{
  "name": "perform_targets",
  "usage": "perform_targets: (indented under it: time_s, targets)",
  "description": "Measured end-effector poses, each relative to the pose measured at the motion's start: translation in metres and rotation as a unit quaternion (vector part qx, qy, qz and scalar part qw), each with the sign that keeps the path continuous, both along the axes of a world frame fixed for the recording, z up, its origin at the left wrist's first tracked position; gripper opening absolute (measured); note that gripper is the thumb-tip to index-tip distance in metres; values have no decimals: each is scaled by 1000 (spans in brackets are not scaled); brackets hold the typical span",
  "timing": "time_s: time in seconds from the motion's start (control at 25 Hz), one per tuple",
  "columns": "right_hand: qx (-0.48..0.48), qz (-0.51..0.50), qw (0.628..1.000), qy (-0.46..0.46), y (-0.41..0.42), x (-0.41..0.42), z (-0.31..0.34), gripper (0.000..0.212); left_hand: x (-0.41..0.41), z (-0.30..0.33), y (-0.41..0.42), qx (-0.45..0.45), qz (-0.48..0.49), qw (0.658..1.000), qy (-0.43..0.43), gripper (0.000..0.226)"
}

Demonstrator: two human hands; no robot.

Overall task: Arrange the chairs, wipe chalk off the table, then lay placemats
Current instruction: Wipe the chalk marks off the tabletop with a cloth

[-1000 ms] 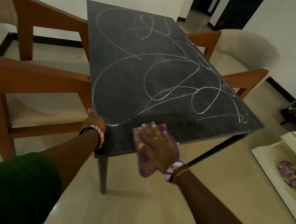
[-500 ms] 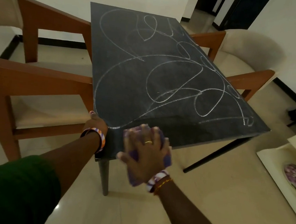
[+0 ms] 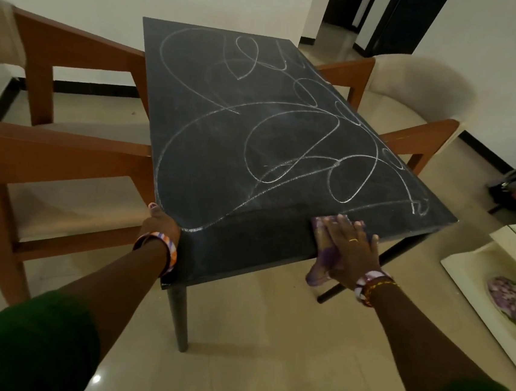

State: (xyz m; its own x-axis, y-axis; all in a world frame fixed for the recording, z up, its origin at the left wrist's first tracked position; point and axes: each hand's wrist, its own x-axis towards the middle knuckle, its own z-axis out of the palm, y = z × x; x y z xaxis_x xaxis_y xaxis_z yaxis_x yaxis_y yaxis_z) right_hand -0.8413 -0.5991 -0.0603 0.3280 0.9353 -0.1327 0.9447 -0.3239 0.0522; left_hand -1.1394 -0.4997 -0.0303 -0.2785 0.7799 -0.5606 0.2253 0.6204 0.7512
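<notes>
Chalked table [image 3: 256, 138], right hand [image 3: 350, 251] flattening cloth [image 3: 323, 258] at near edge

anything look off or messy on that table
Yes: white chalk scribbles loop across most of the dark table; only the near strip by the purple cloth looks wiped. Nothing appears spilled or broken.

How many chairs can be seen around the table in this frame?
3. One chair at the table's near left, a second chair behind it at the far left, a third chair on the right. Others may be out of frame.
</notes>
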Motion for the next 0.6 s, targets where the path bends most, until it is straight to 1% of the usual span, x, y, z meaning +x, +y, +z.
perform_targets:
  time_s: [0.08, 0.12, 0.2, 0.28, 0.36, 0.4, 0.44, 0.48, 0.52, 0.6]
  targets:
    - [47, 10, 998, 30, -2, -22, -4, 99, -1, -3, 3, -2, 9, 1000, -8, 52]
    - [68, 38, 996, 51, -1, -45, -9, 97, -2, -6, 5, -1, 12, 1000, -9, 52]
    - [122, 144, 981, 53, 1, -101, -21, 95, -1, -9, 6, 0, 20, 1000, -6, 54]
    - [168, 247, 954, 34, 4, -155, -29, 92, 0, -9, 6, -3, 27, 1000, -8, 55]
    - [179, 295, 935, 78, 7, -185, -31, 83, 0, -9, 5, -7, 34, 999, -20, 55]
    - [189, 308, 928, 94, 9, -183, -30, 78, -1, -9, 5, -8, 35, 999, -24, 55]
    - [212, 318, 920, 84, 11, -169, -29, 74, -2, -10, 6, -9, 35, 999, -26, 55]
    - [217, 317, 921, 65, 12, -146, -30, 70, -2, -10, 6, -8, 34, 999, -25, 55]
    - [215, 297, 930, 34, 14, -120, -30, 68, -3, -11, 6, -5, 33, 999, -22, 55]
    - [163, 199, 966, -16, 13, -62, -22, 77, -4, -11, 6, -2, 26, 999, -19, 55]
